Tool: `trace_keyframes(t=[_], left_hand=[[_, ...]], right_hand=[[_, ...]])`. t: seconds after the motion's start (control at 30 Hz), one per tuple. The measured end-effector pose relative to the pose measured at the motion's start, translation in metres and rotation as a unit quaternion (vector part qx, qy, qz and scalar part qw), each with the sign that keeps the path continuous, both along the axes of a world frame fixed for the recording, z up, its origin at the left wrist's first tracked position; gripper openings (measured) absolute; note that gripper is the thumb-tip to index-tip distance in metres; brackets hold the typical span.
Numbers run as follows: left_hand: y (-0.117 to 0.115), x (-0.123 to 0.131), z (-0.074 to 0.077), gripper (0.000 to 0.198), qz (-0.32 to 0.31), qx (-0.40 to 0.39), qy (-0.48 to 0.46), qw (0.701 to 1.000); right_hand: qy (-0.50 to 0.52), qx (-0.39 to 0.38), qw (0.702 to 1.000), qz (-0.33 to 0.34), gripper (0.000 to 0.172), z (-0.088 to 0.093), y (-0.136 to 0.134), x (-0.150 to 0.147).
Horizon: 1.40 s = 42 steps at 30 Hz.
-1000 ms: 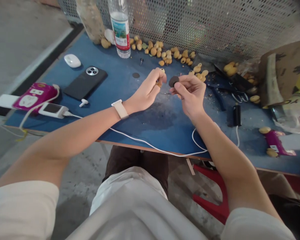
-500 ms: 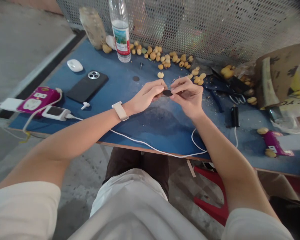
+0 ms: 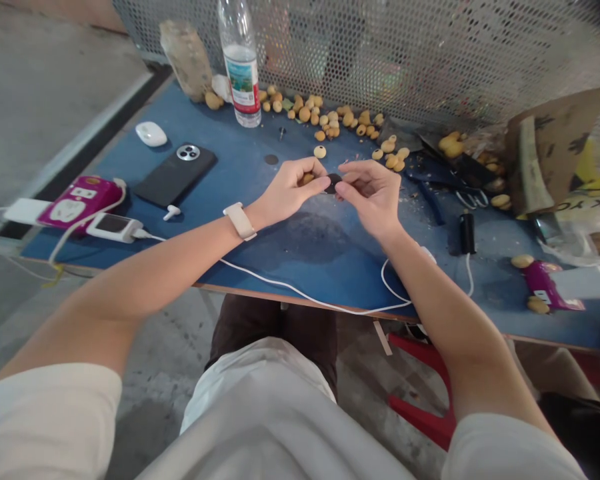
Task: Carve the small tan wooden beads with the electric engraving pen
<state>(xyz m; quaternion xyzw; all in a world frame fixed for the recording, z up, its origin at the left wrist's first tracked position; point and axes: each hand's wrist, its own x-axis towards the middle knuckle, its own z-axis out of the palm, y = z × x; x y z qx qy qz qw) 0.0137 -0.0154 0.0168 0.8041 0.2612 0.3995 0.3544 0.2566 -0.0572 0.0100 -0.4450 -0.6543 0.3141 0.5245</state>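
Head view, left to right: a pink power strip (image 3: 79, 210) and a white power bank (image 3: 111, 227) are lying at the edge of the blue table (image 3: 330, 260), with a black phone (image 3: 175, 183) and a white mouse (image 3: 151, 134) beyond them. A translucent jar (image 3: 186, 60) is standing by the metal mesh, its contents unclear, and a plastic water bottle (image 3: 241, 80) is holding clear liquid. The left hand (image 3: 293, 193) is closing around a tan bead (image 3: 307, 178). The right hand (image 3: 373, 197) is pinching a dark disc (image 3: 333, 183), which is sitting between both hands and touching the left fingertips. A long scatter of tan beads (image 3: 320, 117) is remaining along the mesh, and no separated finished lot is showing. Further right, a black cylinder (image 3: 467, 232) is standing upright, and a plastic bag (image 3: 595, 240) is holding more tan beads.
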Motion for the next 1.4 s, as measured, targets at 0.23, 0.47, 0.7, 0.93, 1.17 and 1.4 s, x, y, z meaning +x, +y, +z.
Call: trace_keyframes(t=[0.23, 0.47, 0.7, 0.93, 1.17, 1.4], left_hand=[[-0.006, -0.001, 0.005, 0.075, -0.031, 0.014, -0.004, 0.999], [-0.005, -0.001, 0.006, 0.078, -0.053, -0.002, -0.002, 0.999], [-0.004, -0.002, 0.005, 0.079, -0.081, -0.009, -0.010, 0.997], [-0.002, -0.003, 0.004, 0.081, -0.078, 0.001, 0.002, 0.997], [0.002, -0.003, -0.007, 0.051, -0.049, 0.051, 0.082, 0.994], [-0.002, -0.005, -0.014, 0.031, -0.020, 0.126, 0.235, 0.964]], right_hand=[[0.073, -0.043, 0.993, 0.081, 0.070, -0.001, 0.007, 0.000], [0.091, -0.058, 0.988, 0.109, 0.071, 0.004, 0.008, 0.002], [0.100, -0.056, 0.986, 0.118, 0.072, 0.005, 0.008, 0.001], [0.093, -0.067, 0.986, 0.125, 0.075, -0.002, 0.009, 0.001], [-0.107, -0.032, 0.993, 0.044, 0.037, 0.017, 0.019, 0.049], [-0.341, -0.088, 0.872, -0.341, 0.032, 0.040, 0.032, 0.165]])
